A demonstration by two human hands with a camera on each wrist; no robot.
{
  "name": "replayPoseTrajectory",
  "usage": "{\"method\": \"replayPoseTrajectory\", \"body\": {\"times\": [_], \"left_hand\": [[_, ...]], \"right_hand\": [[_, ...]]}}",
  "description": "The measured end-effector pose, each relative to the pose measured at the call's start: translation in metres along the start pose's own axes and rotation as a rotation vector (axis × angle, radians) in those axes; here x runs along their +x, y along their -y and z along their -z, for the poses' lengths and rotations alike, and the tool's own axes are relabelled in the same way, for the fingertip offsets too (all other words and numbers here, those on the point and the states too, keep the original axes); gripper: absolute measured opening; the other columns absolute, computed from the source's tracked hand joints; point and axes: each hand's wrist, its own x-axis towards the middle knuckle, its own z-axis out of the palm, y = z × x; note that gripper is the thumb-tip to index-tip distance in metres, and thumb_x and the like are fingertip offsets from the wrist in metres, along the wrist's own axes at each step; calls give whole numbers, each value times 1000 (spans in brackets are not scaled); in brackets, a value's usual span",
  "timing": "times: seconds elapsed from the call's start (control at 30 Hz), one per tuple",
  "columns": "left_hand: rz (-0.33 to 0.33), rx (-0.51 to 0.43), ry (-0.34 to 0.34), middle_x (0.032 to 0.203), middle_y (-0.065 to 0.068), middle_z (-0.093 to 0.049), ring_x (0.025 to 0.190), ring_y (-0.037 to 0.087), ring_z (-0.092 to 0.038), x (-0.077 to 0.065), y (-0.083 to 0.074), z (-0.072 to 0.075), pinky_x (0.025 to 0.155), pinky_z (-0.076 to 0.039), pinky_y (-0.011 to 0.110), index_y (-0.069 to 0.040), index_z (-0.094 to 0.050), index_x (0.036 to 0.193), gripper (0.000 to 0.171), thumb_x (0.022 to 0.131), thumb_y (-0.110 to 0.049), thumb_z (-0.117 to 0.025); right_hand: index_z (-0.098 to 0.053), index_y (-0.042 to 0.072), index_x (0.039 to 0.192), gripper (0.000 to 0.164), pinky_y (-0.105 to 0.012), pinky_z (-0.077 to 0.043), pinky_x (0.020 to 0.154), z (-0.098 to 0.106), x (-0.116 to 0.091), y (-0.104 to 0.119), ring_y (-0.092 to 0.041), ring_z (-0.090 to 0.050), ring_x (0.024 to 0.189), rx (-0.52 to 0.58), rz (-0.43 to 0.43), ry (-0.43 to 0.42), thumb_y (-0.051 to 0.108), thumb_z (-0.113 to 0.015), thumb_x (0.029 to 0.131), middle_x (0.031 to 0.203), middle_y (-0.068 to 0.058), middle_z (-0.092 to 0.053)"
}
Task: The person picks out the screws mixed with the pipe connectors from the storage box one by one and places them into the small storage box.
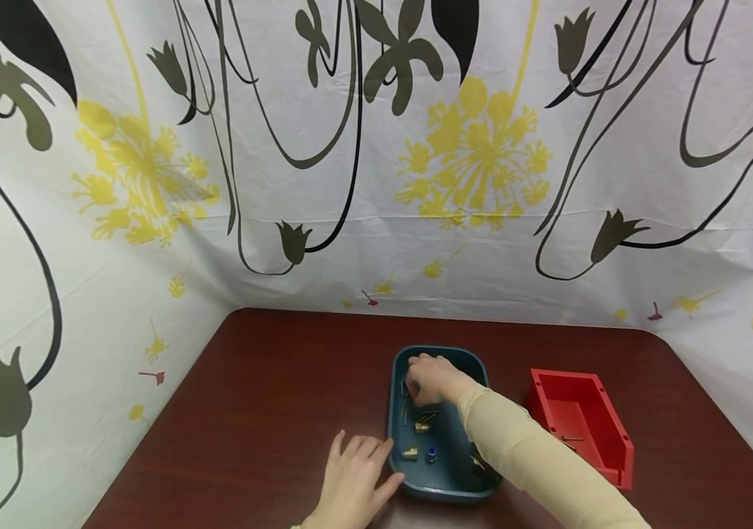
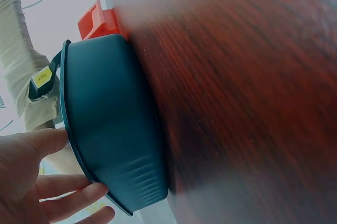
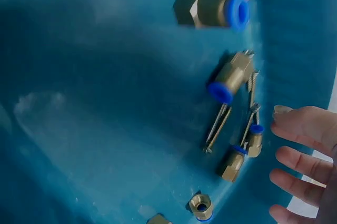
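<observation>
A dark teal tub (image 1: 442,494) stands on the table, holding several brass push-in fittings (image 3: 231,76) with blue collars and several thin screws (image 3: 217,129). My right hand (image 1: 438,378) reaches inside it near the far left wall. The right wrist view shows its fingers apart and slightly bent beside the small fittings, with nothing visible between them. My left hand (image 1: 356,477) is at the tub's near left side, fingers spread. In the left wrist view its thumb and fingers touch the rim without curling round it.
A red bin (image 1: 614,441) with a small screw (image 1: 571,439) in it stands right of the tub, partly behind my right sleeve (image 1: 535,455). The dark wooden table (image 1: 297,382) meets a patterned white curtain (image 1: 350,191) at the back and sides.
</observation>
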Motion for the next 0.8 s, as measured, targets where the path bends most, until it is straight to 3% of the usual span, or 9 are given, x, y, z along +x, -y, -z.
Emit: {"method": "replayPoseTrajectory", "body": {"times": [0.17, 0.8], "left_hand": [[2, -2, 8, 92, -2, -60, 87, 17, -53, 0, 0, -1, 83, -32, 56, -15, -65, 104, 41, 77, -45, -61], [13, -13, 41, 92, -3, -59, 88, 18, -52, 1, 1, 0, 84, -31, 56, -15, -65, 104, 41, 77, -46, -61]], "right_hand": [[-55, 25, 54, 24, -38, -40, 67, -2, 3, 0, -17, -44, 77, -39, -12, 19, 19, -74, 67, 80, 5, -47], [-62, 19, 61, 13, -37, -42, 70, -19, 5, 9, -17, -46, 77, -167, -26, 51, 18, -72, 69, 81, 2, -53]]}}
